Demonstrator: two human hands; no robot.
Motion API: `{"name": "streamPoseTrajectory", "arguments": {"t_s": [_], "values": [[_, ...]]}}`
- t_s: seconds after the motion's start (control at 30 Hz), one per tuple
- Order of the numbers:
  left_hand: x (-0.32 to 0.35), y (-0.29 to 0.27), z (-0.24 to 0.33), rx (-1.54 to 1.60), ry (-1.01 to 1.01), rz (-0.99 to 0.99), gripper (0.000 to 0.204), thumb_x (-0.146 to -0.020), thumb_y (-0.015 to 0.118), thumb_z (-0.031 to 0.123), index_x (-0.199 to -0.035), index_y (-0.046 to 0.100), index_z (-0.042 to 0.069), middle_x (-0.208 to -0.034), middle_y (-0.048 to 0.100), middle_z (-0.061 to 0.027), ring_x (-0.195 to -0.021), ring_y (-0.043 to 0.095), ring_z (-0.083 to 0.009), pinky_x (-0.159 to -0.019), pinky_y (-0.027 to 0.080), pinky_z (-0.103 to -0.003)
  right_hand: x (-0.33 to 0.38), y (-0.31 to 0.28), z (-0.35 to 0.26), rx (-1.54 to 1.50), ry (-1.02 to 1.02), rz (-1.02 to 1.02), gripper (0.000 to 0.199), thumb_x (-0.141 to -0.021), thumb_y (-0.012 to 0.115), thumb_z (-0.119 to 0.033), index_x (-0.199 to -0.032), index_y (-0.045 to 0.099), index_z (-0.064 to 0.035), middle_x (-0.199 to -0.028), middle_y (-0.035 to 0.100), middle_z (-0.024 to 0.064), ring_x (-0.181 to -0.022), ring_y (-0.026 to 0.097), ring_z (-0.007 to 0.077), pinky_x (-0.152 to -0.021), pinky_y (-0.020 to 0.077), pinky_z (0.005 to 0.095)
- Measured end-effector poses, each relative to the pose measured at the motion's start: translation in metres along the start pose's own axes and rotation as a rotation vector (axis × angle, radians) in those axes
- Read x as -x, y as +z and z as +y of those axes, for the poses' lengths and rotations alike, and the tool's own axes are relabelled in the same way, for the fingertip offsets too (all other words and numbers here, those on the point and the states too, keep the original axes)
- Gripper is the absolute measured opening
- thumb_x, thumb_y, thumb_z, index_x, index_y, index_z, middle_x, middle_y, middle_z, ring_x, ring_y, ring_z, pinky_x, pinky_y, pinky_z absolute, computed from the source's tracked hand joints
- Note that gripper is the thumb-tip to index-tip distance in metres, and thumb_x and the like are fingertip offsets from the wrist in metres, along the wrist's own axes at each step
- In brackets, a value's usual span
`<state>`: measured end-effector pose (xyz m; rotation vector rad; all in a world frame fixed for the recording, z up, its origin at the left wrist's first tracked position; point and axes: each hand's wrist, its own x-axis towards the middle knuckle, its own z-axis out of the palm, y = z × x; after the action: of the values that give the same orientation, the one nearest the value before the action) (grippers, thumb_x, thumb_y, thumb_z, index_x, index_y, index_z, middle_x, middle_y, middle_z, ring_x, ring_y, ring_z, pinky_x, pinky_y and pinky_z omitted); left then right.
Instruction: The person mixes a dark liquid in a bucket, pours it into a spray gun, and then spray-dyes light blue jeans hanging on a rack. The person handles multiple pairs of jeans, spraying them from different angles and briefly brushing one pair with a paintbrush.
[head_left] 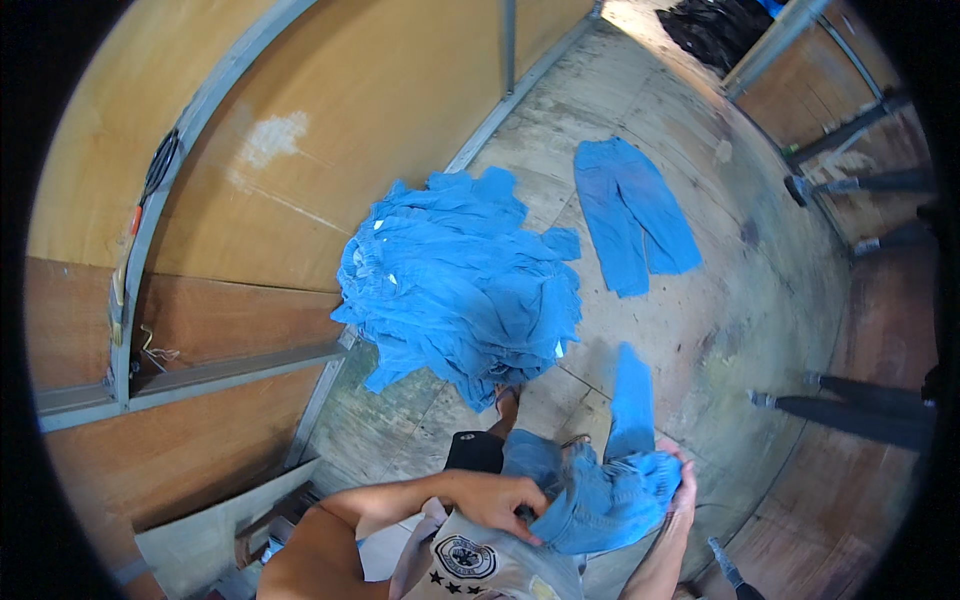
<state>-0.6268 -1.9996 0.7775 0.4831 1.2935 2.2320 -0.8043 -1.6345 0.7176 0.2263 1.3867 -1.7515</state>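
Observation:
Blue denim trousers (605, 508) with a gathered waistband hang bunched in front of my body, one leg stretched away over the floor. My left hand (500, 503) is closed at their left edge, fingers curled by the cloth. On the other side, my right hand (686, 485) grips the waistband, its fingers partly hidden by the fabric. Ahead and a little to the left lies a large heap of similar blue trousers (460, 275). Another blue pair (630, 215) is spread flat on the floor beyond, with its legs pointing toward me.
A wood-panelled wall (250, 180) with a metal frame rises on the left. Along the right side, dark metal legs (850, 410) stick out over the worn floor (700, 330). Black plastic (715, 35) lies at the far opening. Boards (220, 520) lean at lower left.

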Motion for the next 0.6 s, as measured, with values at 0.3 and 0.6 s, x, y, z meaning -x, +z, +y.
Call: {"name": "streamPoseTrajectory", "arguments": {"t_s": [0.3, 0.6], "values": [[-0.054, 0.016, 0.006, -0.205, -0.183, -0.151, 0.061, -0.088, 0.078, 0.018, -0.139, 0.053, -0.004, -0.122, 0.069, -0.0154, -0.117, 0.061, -0.0200, -0.104, 0.046, -0.033, 0.170, -0.060, 0.048, 0.006, -0.442, 0.326, 0.031, -0.075, 0.088, -0.011, -0.097, 0.068, -0.0037, -0.091, 0.069, 0.0072, -0.083, 0.067, 0.0163, -0.077, 0.0553, 0.0314], [-0.150, 0.150, -0.070, -0.189, -0.385, 0.095, 0.034, -0.089, 0.080, 0.008, -0.117, 0.063, 0.000, -0.105, 0.067, 0.0005, -0.099, 0.060, -0.0077, -0.092, 0.050, -0.027, 0.326, -0.077, 0.114, -0.383, -0.600, 0.619, 0.093, -0.069, 0.092, -0.046, -0.142, 0.054, -0.0034, -0.115, 0.066, 0.0126, -0.111, 0.062, 0.0285, -0.109, 0.0428, 0.0423]]}}
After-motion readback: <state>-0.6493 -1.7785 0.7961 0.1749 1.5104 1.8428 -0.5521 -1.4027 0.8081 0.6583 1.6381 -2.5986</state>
